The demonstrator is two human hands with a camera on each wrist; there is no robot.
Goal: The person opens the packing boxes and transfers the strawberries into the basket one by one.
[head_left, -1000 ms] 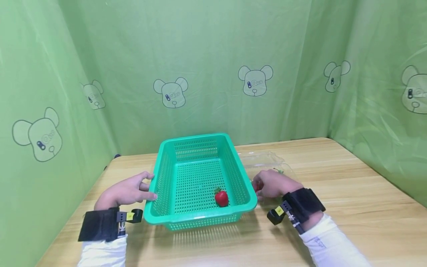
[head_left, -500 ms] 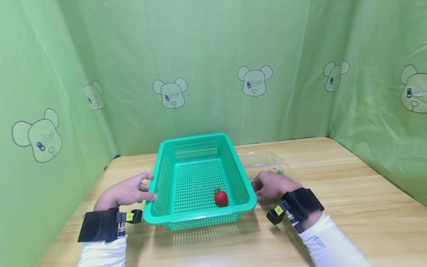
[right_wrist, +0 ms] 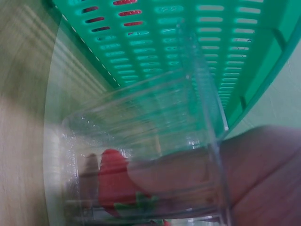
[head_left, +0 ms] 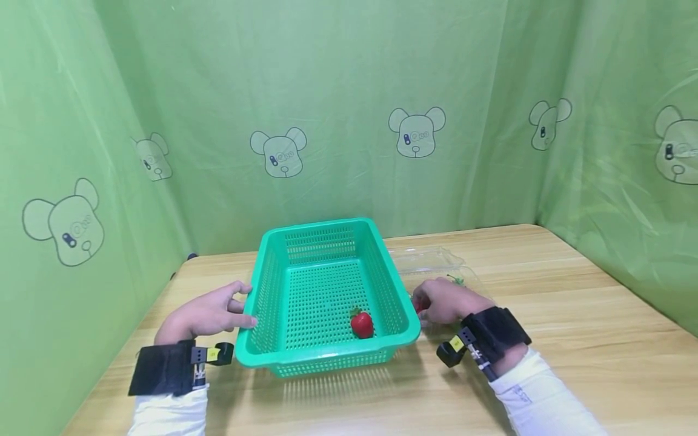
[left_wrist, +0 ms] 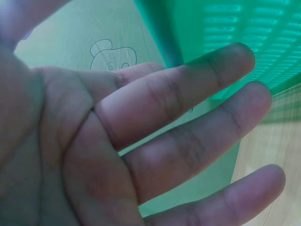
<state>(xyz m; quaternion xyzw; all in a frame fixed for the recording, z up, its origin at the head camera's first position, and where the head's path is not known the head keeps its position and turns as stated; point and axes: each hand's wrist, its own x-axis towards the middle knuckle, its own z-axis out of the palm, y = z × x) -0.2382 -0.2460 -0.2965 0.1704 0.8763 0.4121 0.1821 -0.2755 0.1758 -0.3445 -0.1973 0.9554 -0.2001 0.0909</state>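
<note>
A green plastic basket (head_left: 322, 284) stands at the middle of the table with one red strawberry (head_left: 362, 324) in its near right corner. At its left rim is my left hand (head_left: 209, 312), its spread, straight fingers (left_wrist: 188, 150) alongside the basket's outer wall in the left wrist view. My right hand (head_left: 449, 300) reaches into a clear plastic box (head_left: 425, 260) close to the basket's right side. Inside that box, thumb and finger pinch another strawberry (right_wrist: 113, 181), green leaves downward in the right wrist view. The hand and basket rim partly hide the box.
A green strawberry top (head_left: 455, 280) shows in the clear box beyond the right hand. The wooden table (head_left: 567, 315) is ringed at the back and sides by a green curtain (head_left: 338, 72) with bear-head outlines. Each wrist wears a black strap with a small camera.
</note>
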